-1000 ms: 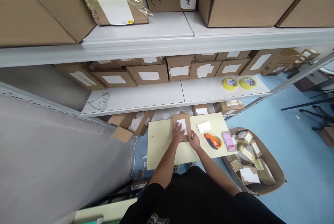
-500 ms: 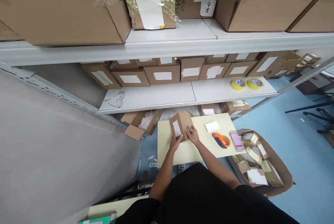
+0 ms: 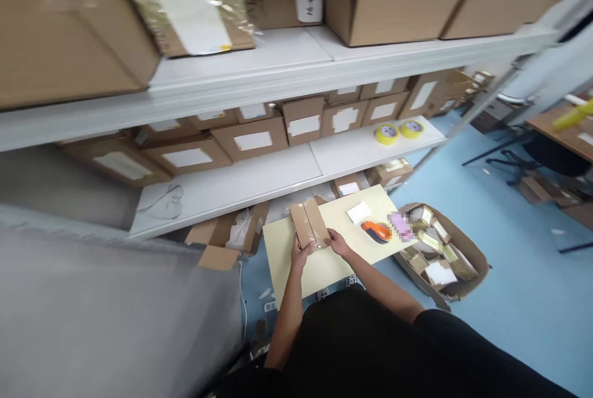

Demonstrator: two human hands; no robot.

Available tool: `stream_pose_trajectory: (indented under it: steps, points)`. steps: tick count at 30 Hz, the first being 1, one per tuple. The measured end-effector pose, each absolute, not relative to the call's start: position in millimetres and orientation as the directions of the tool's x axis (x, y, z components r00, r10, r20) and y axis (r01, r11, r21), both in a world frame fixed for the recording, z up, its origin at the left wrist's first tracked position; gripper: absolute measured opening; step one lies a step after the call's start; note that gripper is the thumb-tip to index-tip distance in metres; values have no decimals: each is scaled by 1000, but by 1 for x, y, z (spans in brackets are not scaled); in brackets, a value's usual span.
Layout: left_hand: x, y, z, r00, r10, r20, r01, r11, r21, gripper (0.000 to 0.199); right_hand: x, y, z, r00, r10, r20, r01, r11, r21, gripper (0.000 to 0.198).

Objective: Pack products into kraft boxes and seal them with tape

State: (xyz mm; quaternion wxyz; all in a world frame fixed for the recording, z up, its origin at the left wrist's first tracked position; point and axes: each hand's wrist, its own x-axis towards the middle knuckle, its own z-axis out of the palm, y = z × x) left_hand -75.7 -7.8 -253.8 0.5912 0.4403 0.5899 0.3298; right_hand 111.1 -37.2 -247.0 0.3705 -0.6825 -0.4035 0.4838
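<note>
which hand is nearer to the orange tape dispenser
The right hand. It is at the near right corner of the cardboard box, left of the orange tape dispenser; the left hand is at the box's near left, farther from the dispenser.

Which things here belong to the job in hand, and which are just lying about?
In the job:
box, held by left hand and right hand
table below
probably the orange dispenser

Lying about, seemingly:
tape rolls on the shelf
glasses
power strip
</note>
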Motion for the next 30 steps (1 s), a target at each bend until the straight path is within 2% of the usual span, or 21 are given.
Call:
stream_pose_trajectory:
  steps: [3, 7, 10, 13, 20, 26, 30]
  points:
    - [-48, 4, -238, 183, 916, -356, 126, 338, 933, 99, 139, -43, -227, 272, 917, -294, 62, -321, -945, 50]
    - [11, 23, -205, 342, 893, -294, 166, 250, 954, 103, 196, -58, -200, 381, 909, -169, -107, -138, -985, 56]
    - [71, 30, -178, 465, 850, -248, 143, 205, 968, 104, 243, -80, -186, 522, 846, -112, -190, -13, -982, 60]
    - [141, 23, -159, 586, 780, -220, 153, 160, 975, 105, 294, -113, -178, 667, 738, -103, -205, 49, -978, 64]
    - [316, -43, -163, 789, 563, -245, 231, 98, 968, 102, 424, -208, -185, 869, 474, -139, -167, 16, -986, 63]
    - [446, -107, -187, 884, 367, -288, 239, 174, 955, 88, 524, -286, -210, 919, 302, -254, -249, -57, -967, 61]
    - [517, -141, -196, 902, 283, -325, 305, 112, 946, 89, 570, -331, -220, 936, 184, -301, -292, -75, -953, 64]
